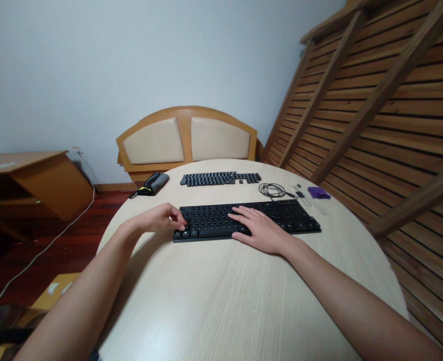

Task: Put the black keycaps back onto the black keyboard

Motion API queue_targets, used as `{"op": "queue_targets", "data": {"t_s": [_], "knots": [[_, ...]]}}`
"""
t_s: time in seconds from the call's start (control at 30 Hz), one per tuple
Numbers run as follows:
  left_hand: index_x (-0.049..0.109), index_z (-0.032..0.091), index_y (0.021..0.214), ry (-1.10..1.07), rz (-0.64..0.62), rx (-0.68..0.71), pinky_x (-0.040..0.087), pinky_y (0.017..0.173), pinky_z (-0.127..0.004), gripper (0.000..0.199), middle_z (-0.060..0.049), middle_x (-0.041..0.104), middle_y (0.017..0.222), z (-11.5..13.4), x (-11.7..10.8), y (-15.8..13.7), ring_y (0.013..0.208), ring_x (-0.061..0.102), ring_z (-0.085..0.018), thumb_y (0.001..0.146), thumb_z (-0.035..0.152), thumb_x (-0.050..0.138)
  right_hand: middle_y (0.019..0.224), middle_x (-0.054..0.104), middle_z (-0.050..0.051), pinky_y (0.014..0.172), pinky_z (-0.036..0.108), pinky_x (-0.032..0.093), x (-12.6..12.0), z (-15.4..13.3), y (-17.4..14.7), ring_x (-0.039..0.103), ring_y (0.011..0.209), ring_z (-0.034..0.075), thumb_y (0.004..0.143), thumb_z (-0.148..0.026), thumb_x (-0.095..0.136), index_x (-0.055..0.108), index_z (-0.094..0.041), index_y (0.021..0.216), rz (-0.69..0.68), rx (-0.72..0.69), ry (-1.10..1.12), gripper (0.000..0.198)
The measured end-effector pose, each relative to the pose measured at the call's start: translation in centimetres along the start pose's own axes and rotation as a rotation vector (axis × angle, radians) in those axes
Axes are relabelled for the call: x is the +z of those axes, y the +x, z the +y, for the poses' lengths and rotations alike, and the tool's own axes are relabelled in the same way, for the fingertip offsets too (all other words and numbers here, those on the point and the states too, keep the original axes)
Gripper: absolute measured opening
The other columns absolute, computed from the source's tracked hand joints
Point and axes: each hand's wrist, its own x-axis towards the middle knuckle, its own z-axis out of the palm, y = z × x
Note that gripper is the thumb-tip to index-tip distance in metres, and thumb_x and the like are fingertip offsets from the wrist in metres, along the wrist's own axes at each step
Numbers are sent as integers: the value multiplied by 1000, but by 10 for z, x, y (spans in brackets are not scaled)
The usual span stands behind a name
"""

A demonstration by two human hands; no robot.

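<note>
A black keyboard point(213, 231) lies on the round pale wooden table. Most of its key places look bare of caps, while a few keycaps point(194, 233) sit along the front left row. My left hand point(164, 218) is at the keyboard's left end, thumb and fingers pinched together just above the front left keys. Whatever is between those fingertips is too small to make out. Across the middle of the keyboard rests my right hand point(261, 231), flat with its fingers spread. Loose dark keycaps point(209, 178) are laid out in rows behind the keyboard.
A coiled black cable point(272, 190) and a folded purple cloth point(318, 192) lie at the back right, with small thin items between them. A dark pouch-like object point(153, 184) sits at the back left. Wooden slats point(394, 110) lean along the right side.
</note>
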Motion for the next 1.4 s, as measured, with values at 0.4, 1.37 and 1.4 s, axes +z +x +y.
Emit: {"op": "queue_targets", "data": {"t_s": [0.4,1.37,1.4], "knots": [[78,17,89,13,-10,-29,49,76,-28,33,-4,76,87,3,1,0,82,65,-20,74,46,73,158,42,9,118,56,31,0,-1,-1,37,146,32,95,-60,50,50,-29,148,15,-3,16,61],[78,14,90,52,-5,-26,49,76,-29,35,-6,77,88,8,1,-1,82,66,-21,74,44,70,159,41,9,118,56,30,1,1,0,36,147,31,96,-62,47,48,-28,149,2,-9,-1,63],[77,14,91,57,-4,-26,49,75,-28,35,-6,76,88,9,1,-1,81,65,-21,74,44,69,159,40,9,118,56,30,1,1,0,35,147,31,96,-63,47,48,-28,149,-1,-9,-5,63]]}}
